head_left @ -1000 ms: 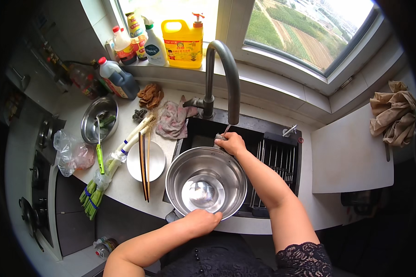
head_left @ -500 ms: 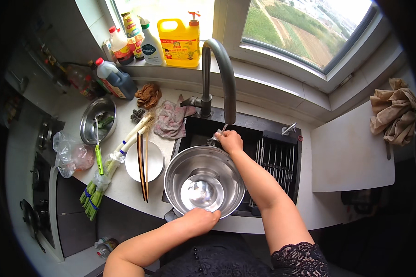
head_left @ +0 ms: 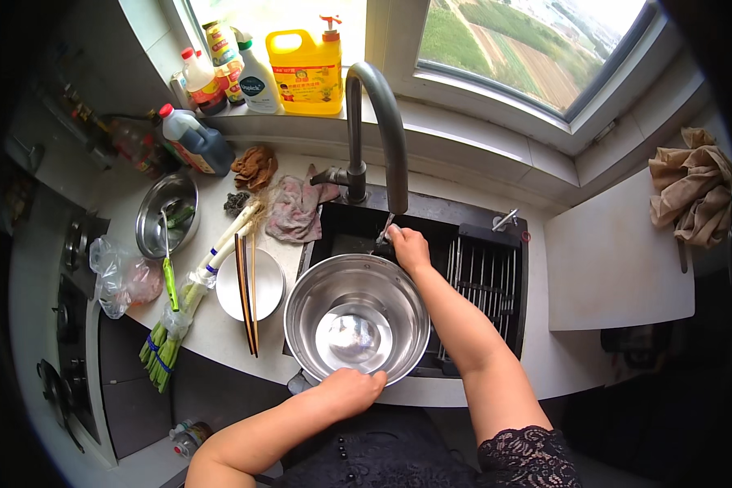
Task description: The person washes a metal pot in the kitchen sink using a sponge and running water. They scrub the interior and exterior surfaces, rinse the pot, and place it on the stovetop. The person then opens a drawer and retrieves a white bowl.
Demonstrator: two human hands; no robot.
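Note:
A wide, shiny steel pot (head_left: 297,313) sits over the near left part of the black sink (head_left: 329,224). My left hand (head_left: 351,390) is closed on its near rim, and the fingers' undersides are hidden. Just beyond the pot's far rim, my right hand (head_left: 409,248) is under the curved grey faucet (head_left: 394,146), where a thin stream of water (head_left: 385,232) runs. The fingers of that hand are bent together around something small and pale that I cannot make out. Inside the pot, the bottom shines brightly.
Left of the pot are a white bowl (head_left: 234,297) with chopsticks (head_left: 245,276) across it, scallions (head_left: 189,302), a bag (head_left: 122,281) and a steel bowl (head_left: 146,220). A cloth (head_left: 294,210) lies behind. Right are a drying rack (head_left: 488,276) and a white board (head_left: 602,260).
The view has shifted slightly. My right hand has turned a little beside the water stream, and my left hand keeps its hold on the pot's rim.

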